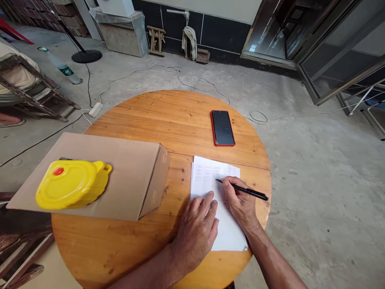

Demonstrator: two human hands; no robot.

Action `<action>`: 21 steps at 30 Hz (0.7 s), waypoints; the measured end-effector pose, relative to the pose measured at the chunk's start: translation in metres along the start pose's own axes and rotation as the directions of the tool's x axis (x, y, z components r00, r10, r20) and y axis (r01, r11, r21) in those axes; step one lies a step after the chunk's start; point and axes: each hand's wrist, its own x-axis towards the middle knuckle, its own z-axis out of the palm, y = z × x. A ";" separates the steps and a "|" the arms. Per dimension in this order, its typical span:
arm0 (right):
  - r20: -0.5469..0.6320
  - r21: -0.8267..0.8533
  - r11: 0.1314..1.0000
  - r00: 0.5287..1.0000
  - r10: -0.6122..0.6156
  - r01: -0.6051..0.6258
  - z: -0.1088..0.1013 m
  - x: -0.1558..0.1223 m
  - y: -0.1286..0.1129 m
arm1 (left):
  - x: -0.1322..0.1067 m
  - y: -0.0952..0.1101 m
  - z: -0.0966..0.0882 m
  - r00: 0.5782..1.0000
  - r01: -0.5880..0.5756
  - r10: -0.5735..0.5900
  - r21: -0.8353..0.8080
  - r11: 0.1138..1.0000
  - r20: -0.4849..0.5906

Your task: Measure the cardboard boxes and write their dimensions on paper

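Note:
A white sheet of paper (215, 176) with several handwritten lines at its top lies on the round wooden table (168, 120). My right hand (240, 202) grips a black pen (246, 190), its tip touching the paper below the written lines. My left hand (197, 228) lies flat with fingers stretched out, pressing on the paper's left part. A phone in a red case (222, 127) lies face up with a dark screen beyond the paper.
A closed cardboard box (120, 172) covers the table's left side, with a yellow plastic tape-measure-like case (72, 184) on top. On the concrete floor are white cables (192, 82), a power strip (95, 109), a plastic bottle (60, 66), a wooden chair (27, 88) and a fan base (86, 56).

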 end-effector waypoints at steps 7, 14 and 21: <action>0.022 -0.008 1.000 1.000 0.005 -0.005 0.000 0.001 0.001 | 0.000 0.000 -0.001 1.000 0.005 -0.005 -0.018 1.000 0.006; 0.038 -0.039 0.999 0.999 -0.027 0.029 0.000 0.002 -0.001 | 0.000 0.000 -0.002 1.000 0.009 -0.009 -0.026 1.000 0.007; 0.042 -0.113 0.990 0.996 -0.081 0.085 -0.001 0.004 -0.007 | 0.001 -0.001 -0.002 1.000 0.007 -0.006 -0.027 1.000 0.012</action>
